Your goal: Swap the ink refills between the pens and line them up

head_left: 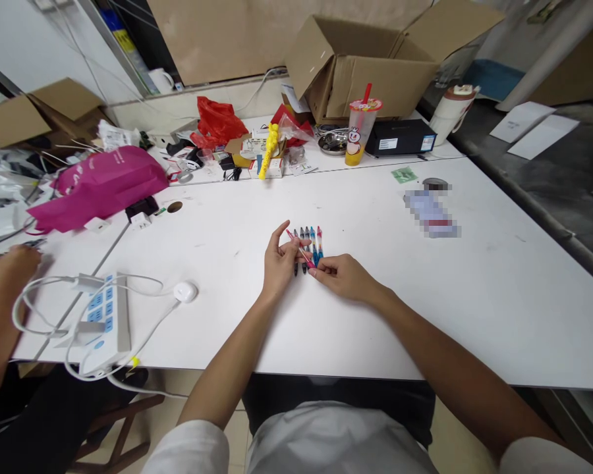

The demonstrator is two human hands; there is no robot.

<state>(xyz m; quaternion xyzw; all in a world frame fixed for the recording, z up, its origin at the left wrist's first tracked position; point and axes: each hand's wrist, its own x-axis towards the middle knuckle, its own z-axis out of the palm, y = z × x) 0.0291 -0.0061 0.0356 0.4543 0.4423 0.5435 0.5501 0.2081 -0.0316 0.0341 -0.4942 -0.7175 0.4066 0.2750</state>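
Note:
A pink pen (305,255) slants between my two hands, over a row of pens on the white table. My right hand (344,276) pinches its lower end with closed fingertips. With its index finger raised, my left hand (280,264) has the thumb and other fingers closed around the pen's upper part. Behind the hands lie several dark pens (302,233), a blue pen (313,238) and another pink-topped pen (319,238), side by side. My fingers partly cover the dark pens.
A white power strip (121,316) with looped cables lies left, near another person's hand (17,263). A magenta bag (109,178), red plastic bag (218,124), drink cup (360,135), black box (400,138) and cardboard box (370,72) stand behind. A pixelated item (431,214) lies right.

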